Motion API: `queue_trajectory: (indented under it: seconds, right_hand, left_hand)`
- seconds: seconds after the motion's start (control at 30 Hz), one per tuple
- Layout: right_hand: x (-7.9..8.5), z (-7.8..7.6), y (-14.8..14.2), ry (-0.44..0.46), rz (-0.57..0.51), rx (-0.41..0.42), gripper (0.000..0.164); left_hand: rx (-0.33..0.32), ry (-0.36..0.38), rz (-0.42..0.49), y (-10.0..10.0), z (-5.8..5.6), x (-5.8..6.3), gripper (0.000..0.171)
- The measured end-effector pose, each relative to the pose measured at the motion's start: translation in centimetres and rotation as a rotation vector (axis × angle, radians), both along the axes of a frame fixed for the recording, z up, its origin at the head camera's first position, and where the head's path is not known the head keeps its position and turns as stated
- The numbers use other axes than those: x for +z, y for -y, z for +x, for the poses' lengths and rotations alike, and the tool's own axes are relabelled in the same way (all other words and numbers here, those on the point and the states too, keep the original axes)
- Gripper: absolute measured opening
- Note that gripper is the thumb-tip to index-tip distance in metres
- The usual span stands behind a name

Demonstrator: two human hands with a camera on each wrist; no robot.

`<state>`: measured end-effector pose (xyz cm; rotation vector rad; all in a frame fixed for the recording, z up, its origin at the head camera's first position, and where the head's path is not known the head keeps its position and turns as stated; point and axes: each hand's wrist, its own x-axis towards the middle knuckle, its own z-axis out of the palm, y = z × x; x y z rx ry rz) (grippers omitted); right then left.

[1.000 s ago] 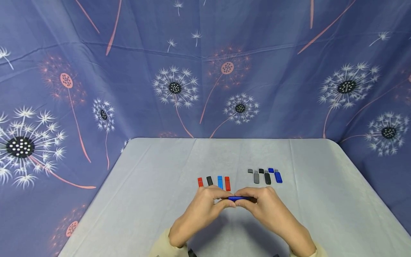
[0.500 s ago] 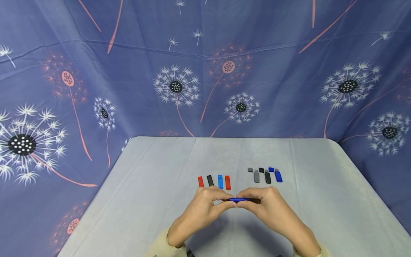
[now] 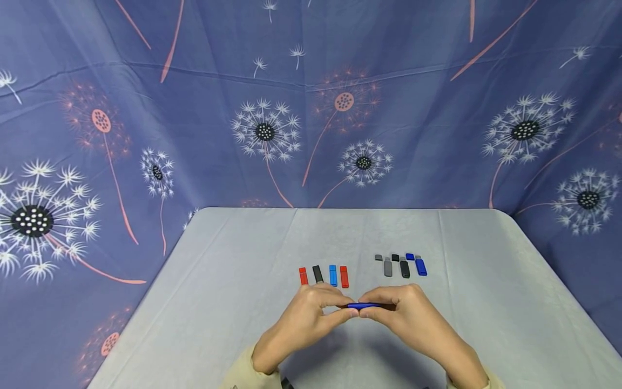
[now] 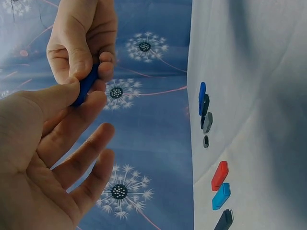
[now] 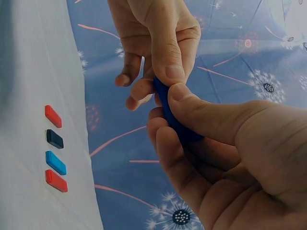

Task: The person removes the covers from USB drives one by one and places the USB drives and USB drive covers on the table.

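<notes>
"Between the two hands, above the tabletop (image 3: pixel 233 254), I have the blue stick (image 3: pixel 363 306) on my head feed. How do the fingers sit?"

"Gripping, both sides. From my seat, the left hand (image 3: pixel 311 312) pinches the nine o'clock end, and the right hand (image 3: pixel 410 317) pinches from three."

"And its long axis?"

"Nine to three on the head feed, close to level. My left wrist feed shows it slanting one to seven; the right wrist feed, eleven to five."

"Which hand is nearer?"

"Neither; both touch it. I judge the right covers more of its length. The thumbs come together near the middle, so I can't see a seam. That nine-to-three line is what I'd watch."

"Anything close by?"

"Toward ten o'clock, a row of four sticks (image 3: pixel 333 275). Between one and two, three uncapped sticks (image 3: pixel 405 268), small caps (image 3: pixel 396 257) just beside them."
</notes>
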<state>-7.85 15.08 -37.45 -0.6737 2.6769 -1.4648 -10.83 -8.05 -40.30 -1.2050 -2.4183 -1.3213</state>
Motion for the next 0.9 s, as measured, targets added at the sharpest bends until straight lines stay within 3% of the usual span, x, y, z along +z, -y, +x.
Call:
queue_trajectory:
  seconds: [0.47,0.9]
  right_hand:
    - [-0.10,0.12,-0.22,0.017,0.006,0.006,0.010]
    - [0.01,0.37,-0.41,-0.008,-0.006,0.036,0.013]
  left_hand:
    - [-0.029,-0.024,0.012,0.20,0.01,-0.15,0.015]
    - [-0.080,0.011,0.033,0.44,0.06,0.31,0.013]
